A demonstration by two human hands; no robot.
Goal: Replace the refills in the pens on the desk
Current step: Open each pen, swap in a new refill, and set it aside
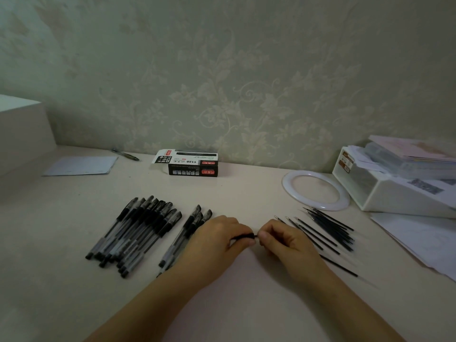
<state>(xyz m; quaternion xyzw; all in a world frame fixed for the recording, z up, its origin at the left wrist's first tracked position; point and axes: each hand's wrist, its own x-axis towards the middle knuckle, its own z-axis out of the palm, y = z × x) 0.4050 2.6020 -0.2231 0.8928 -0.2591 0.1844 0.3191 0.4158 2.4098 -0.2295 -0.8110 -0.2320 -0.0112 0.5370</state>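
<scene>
Both hands meet at tabletop (234,292) centre. Left hand (219,239) grips a pen (244,236); right hand (281,239) pinches at its tip end, whether on nib or refill I cannot tell. Pen pile (134,234) left of the hands, refills (328,229) right. Risk: the loose refills roll if the right wrist brushes them.

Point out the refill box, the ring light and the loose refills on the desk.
refill box (193,168): head view, front printed face.
ring light (287,187): head view, left rim.
loose refills (330,224): head view, middle of the bunch.
</scene>
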